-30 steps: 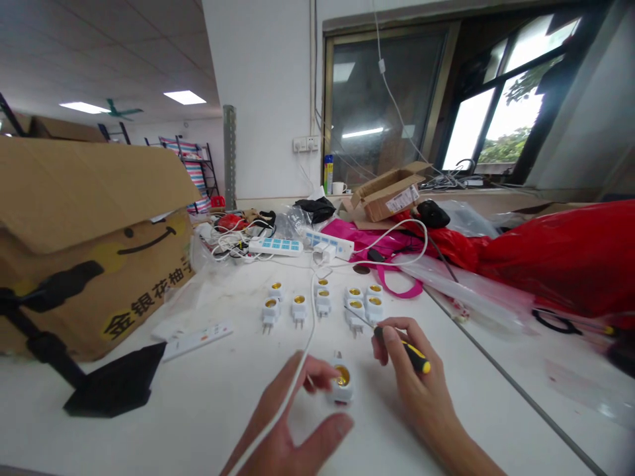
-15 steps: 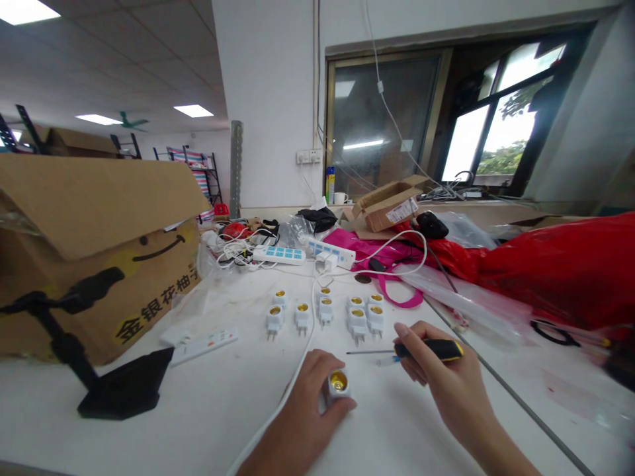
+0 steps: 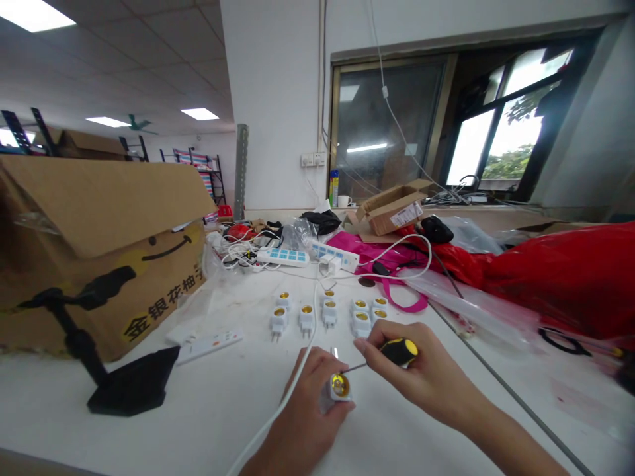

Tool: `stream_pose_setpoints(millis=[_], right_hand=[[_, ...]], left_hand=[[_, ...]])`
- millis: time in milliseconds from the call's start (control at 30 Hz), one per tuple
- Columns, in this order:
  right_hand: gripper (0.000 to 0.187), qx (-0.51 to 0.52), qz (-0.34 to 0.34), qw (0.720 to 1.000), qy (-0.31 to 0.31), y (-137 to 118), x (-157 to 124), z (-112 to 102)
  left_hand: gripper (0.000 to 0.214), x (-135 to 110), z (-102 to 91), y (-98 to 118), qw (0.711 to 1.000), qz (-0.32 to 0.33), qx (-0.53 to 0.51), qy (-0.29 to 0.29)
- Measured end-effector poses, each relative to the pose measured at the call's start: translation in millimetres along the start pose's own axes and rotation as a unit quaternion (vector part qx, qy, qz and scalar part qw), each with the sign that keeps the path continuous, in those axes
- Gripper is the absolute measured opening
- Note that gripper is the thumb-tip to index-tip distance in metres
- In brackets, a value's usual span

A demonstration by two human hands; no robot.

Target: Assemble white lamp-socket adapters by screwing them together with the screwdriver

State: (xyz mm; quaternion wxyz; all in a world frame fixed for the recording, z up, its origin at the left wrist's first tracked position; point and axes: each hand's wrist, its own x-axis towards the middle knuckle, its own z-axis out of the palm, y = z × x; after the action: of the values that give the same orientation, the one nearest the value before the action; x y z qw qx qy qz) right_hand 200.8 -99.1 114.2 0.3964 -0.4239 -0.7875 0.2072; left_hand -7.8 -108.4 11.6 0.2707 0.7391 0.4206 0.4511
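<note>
My left hand (image 3: 305, 413) is closed around a small white lamp-socket adapter (image 3: 338, 387) with a brass inside, held just above the white table (image 3: 213, 403). My right hand (image 3: 421, 380) grips a screwdriver (image 3: 391, 352) with a black and yellow handle. Its thin shaft points left and down, and the tip sits at the adapter's brass opening. Several more white adapters (image 3: 327, 314) with brass sockets lie in a loose row on the table just beyond my hands.
A white cable (image 3: 292, 390) runs past my left hand. A large cardboard box (image 3: 99, 244) and a black stand (image 3: 126, 387) are at left. Power strips (image 3: 282, 256), a flat white strip (image 3: 206, 344), pink and red bags (image 3: 560, 271) and a small open box (image 3: 391, 208) crowd the back and right.
My right hand has swung the screwdriver left and down, bringing its tip from the air onto the adapter's socket. The left hand has tightened round the adapter.
</note>
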Motion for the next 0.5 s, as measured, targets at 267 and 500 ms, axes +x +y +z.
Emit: stream_pose_setpoints(millis=[267, 500], right_hand=[[0.029, -0.016, -0.013, 0.997, -0.073, 21, 30, 1], [0.026, -0.011, -0.042, 0.997, -0.056, 48, 48, 11]], left_hand=[[0.054, 18, -1.8, -16, 0.999, 0.012, 0.015, -0.036], [0.056, 53, -4.4, -32, 0.989, 0.090, 0.028, -0.112]])
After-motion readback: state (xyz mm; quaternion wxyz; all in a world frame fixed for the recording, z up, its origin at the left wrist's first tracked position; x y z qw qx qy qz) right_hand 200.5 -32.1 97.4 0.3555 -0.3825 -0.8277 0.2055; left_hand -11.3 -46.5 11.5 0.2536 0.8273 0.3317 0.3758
